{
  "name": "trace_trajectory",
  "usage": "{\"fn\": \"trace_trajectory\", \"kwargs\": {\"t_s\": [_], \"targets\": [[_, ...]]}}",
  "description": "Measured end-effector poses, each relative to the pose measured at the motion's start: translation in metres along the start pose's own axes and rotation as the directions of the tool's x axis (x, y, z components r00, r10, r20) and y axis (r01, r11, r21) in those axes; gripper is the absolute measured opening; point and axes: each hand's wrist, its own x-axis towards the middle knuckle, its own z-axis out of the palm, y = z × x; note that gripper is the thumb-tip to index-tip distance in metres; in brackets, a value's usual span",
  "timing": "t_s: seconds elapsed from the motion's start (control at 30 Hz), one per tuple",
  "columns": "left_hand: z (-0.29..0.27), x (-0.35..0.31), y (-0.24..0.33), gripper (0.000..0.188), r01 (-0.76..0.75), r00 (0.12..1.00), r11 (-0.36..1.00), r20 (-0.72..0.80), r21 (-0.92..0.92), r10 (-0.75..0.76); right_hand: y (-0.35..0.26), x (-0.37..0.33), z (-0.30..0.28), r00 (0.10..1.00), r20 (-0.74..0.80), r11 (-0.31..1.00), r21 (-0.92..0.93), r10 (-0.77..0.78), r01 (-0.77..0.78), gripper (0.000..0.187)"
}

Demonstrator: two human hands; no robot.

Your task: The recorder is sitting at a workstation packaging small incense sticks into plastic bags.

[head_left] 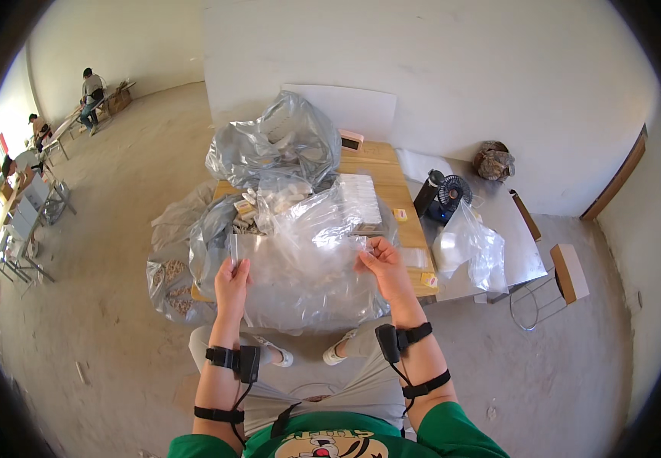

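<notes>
Between my two hands a large clear plastic bag (292, 263) is stretched over the near side of the wooden table. My left hand (233, 286) pinches its left corner, fingers closed. My right hand (384, 267) grips the opposite corner between thumb and fingers. Just beyond the bag lie a heap of small pale pieces (246, 212), too small to name, and a stack of white, strip-like packets (358, 200). Grey translucent plastic (212, 237) spreads under and around them, and its folds hang over the table's near edge.
A big grey plastic sack (269, 141) stands at the back left. On the right, a side table holds a black bottle (428, 192), a small fan (452, 195) and a clear bag (471, 248). A stool (567, 275) stands beyond. Other people (92, 98) sit far left.
</notes>
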Motion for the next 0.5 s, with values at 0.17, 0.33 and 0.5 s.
{"fn": "trace_trajectory", "kwargs": {"t_s": [0.17,0.33,0.5], "targets": [[-0.013,0.007,-0.023,0.018,-0.177,0.942,0.837,-0.156,0.517,0.296,-0.009,-0.004,0.028,0.995,0.004,0.877,-0.472,-0.096,0.086,0.008],[0.043,-0.016,0.070,0.039,-0.738,0.660,0.539,0.270,0.406,0.701,-0.023,-0.010,0.055,0.975,0.164,0.731,-0.646,-0.150,0.221,0.008],[0.059,-0.019,0.078,0.021,-0.610,0.737,0.765,0.501,0.206,0.454,-0.034,-0.016,0.077,0.932,0.331,0.558,-0.751,-0.145,0.353,0.011]]}}
